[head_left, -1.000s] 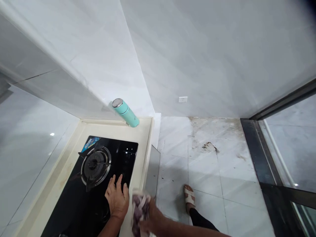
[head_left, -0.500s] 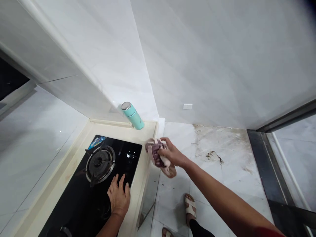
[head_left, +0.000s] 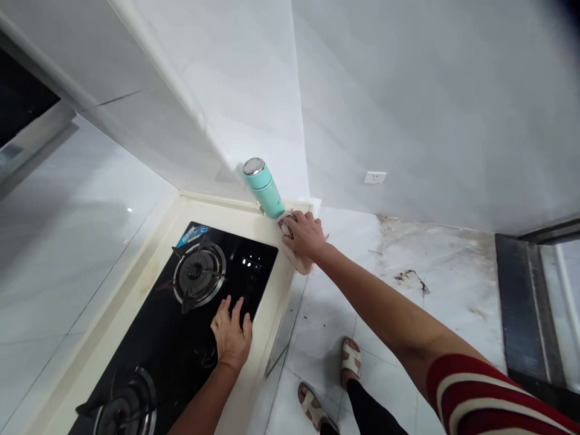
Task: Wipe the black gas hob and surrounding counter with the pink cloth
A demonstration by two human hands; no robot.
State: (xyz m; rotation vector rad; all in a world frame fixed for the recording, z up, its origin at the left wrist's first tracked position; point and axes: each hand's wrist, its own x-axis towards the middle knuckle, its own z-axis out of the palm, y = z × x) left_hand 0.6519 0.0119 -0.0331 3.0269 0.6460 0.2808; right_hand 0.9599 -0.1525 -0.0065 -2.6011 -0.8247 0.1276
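Observation:
My right hand (head_left: 308, 235) presses a crumpled cloth (head_left: 299, 261) onto the far right corner of the cream countertop (head_left: 261, 229). Part of the cloth hangs over the counter's edge, and the fingers cover much of it. Just beside the cloth, a mint-green thermos flask (head_left: 267, 192) with a silver lid stands near the wall. My left hand (head_left: 232, 332) rests with fingers spread on the black glass gas hob (head_left: 181, 338), holding nothing. It lies just below the far burner (head_left: 198, 273).
A second burner (head_left: 124, 408) is at the lower left. On the grey wall is a socket (head_left: 374, 177). The tiled floor (head_left: 362, 248) has brown stains (head_left: 413, 279), and my sandalled feet (head_left: 351, 359) stand beside the counter.
My right hand has carried the cloth from beside the counter edge up onto its corner by the thermos flask. My left hand stays on the hob. The view has shifted.

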